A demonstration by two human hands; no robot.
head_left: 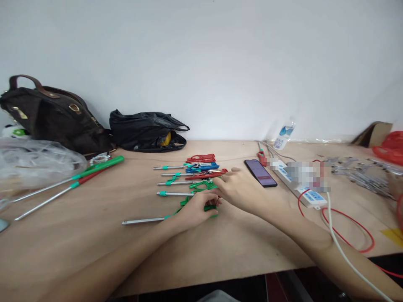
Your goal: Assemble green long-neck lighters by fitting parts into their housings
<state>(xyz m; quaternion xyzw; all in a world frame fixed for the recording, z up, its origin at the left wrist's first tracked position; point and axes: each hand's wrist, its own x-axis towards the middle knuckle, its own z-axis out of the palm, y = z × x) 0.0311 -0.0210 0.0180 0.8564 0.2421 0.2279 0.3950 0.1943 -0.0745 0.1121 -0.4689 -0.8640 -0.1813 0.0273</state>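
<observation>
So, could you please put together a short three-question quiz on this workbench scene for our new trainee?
1. True or false: the left hand rests on a green-handled tool.
2. Which lies just right of the right hand: A) the phone, B) the black plastic bag, C) the brown handbag?
3. Fill in: the white power strip lies to the ____ of the phone.

Key: 1 true; 2 A; 3 right.

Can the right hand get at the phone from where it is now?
Probably yes. The right hand rests on the table just beside the phone, with bare wood and nothing in between; the power strip lies beyond the phone.
</observation>
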